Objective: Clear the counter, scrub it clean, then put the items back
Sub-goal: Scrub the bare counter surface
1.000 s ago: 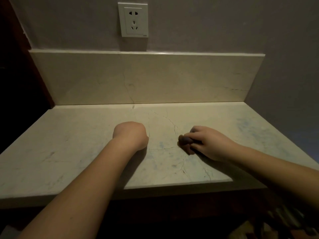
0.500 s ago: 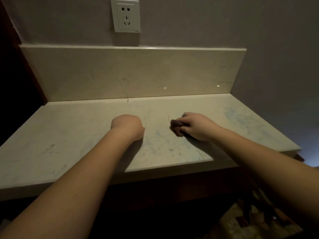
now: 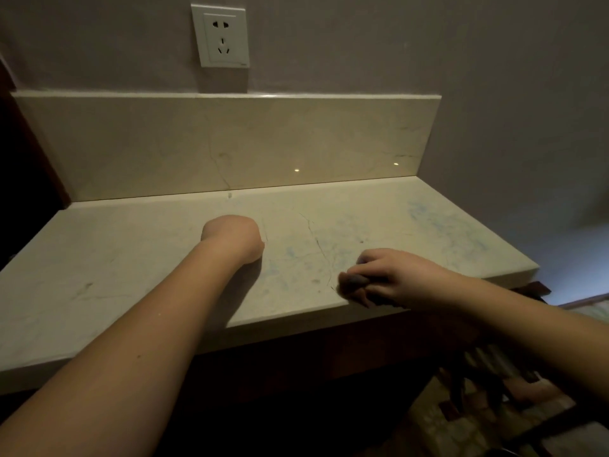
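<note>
The pale marble counter fills the middle of the view, with a low backsplash rising along its back edge and a white wall socket above that. The left hand rests near the counter's middle, bent at the wrist; whether its fingers are curled cannot be told. At the front edge, the right hand grips a small dark scrubber, which protrudes past its fingertips and touches the surface.
</note>
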A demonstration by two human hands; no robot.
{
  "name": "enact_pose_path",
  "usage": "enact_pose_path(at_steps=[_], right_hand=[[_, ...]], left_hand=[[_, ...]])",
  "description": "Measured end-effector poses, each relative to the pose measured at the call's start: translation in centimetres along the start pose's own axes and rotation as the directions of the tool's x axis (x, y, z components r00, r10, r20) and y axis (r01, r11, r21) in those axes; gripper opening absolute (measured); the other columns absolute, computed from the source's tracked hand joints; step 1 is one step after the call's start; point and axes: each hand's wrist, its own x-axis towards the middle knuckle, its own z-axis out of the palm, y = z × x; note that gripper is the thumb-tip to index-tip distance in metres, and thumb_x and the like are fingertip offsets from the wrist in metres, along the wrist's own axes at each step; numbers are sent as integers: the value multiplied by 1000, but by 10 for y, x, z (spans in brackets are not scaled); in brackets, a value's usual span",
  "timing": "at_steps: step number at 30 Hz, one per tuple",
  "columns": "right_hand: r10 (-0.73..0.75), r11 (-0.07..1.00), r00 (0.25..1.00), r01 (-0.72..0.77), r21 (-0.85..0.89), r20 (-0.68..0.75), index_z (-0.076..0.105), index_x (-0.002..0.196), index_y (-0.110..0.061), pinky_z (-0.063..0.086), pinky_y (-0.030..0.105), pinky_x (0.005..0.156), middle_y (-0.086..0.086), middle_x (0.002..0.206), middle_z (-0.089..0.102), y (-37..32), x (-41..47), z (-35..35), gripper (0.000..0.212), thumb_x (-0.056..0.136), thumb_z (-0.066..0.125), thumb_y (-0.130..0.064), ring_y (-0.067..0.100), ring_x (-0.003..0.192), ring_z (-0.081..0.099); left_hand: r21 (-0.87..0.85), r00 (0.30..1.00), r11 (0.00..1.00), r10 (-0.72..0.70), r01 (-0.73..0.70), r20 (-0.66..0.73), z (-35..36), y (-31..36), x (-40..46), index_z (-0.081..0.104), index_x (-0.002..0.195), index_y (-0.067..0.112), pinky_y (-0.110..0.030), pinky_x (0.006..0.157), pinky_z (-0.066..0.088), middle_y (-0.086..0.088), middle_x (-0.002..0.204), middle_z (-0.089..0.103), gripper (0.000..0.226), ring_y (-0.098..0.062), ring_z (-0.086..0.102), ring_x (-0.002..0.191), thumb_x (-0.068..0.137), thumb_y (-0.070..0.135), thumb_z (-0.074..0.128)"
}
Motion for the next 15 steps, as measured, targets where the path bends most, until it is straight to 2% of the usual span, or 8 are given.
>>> enact_pose_path(at_steps=[3, 6, 10, 13, 15], right_hand=[[48, 998, 999, -47, -36, 23, 61, 122, -38, 48, 28, 84, -10, 113, 56, 15, -10, -5, 29, 94, 56, -30, 7, 98, 54], [-23, 1000, 1000, 23, -15, -13, 63, 121, -34, 45, 26, 82, -6, 111, 57, -1, 15, -1, 28, 94, 56, -28, 11, 97, 55], [-112, 994, 992, 113, 1, -56, 65, 119, -28, 46, 32, 82, -1, 112, 57, -35, 52, 12, 28, 93, 55, -29, 15, 99, 53], [-164, 986, 985, 164, -10, -56, 64, 119, -27, 46, 33, 83, -1, 113, 57, -29, 43, 13, 27, 93, 55, -28, 15, 100, 52], [-184, 983, 983, 184, -11, -22, 63, 119, -29, 45, 32, 85, -4, 114, 55, -15, 28, 9, 27, 94, 55, -29, 11, 101, 50]], left_hand=[[-10, 1000, 1000, -4, 4, 1, 2, -1, 0, 63, 117, 15, -33, 76, 38, -6, 122, 61, 33, -28, 57, 111, 100, 36, 43], [-35, 1000, 999, -14, 14, -1, 3, 0, 0, 63, 115, 16, -33, 76, 38, -6, 120, 61, 32, -28, 58, 110, 99, 35, 43], [-78, 998, 995, -60, 59, -6, 4, 0, 0, 65, 108, 15, -32, 71, 41, -4, 97, 60, 34, -24, 56, 89, 99, 40, 44], [-97, 997, 992, -75, 76, 10, 8, -3, 4, 67, 109, 18, -34, 79, 48, -4, 103, 63, 37, -25, 59, 95, 97, 45, 46], [-93, 997, 993, -78, 79, 16, 9, -6, 7, 68, 110, 20, -34, 80, 48, -3, 107, 65, 38, -26, 60, 99, 96, 46, 45]])
